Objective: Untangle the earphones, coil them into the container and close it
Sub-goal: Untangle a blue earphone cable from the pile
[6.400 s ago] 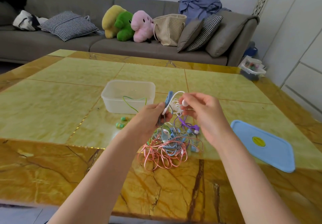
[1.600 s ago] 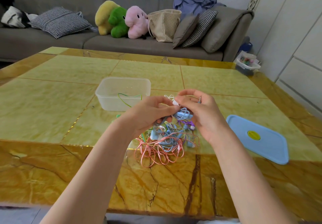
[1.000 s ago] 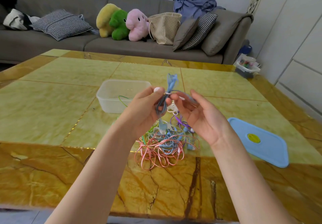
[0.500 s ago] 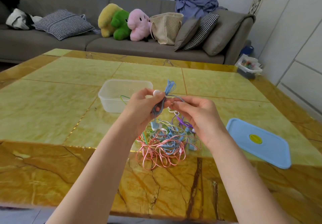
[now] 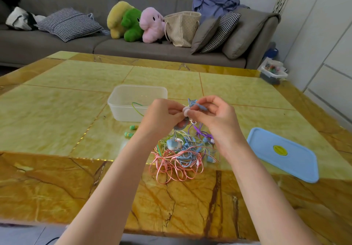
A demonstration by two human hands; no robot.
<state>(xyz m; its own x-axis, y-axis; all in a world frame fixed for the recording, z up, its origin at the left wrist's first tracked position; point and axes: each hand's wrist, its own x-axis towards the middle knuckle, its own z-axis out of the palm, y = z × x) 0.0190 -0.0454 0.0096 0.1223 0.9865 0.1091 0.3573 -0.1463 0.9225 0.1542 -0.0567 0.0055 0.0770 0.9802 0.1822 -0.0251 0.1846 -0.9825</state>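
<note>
Centre frame, both hands pinch a blue cord [image 5: 193, 103] raised above the worktop [image 5: 57, 111]: the left hand [image 5: 162, 117] and right hand [image 5: 215, 117] meet fingertip to fingertip. Below them lies the tangle [image 5: 182, 157] of pink, blue, purple and green earphones. Behind the left hand stands the open tub [image 5: 133, 101]; its blue lid [image 5: 285, 154] lies at right.
</note>
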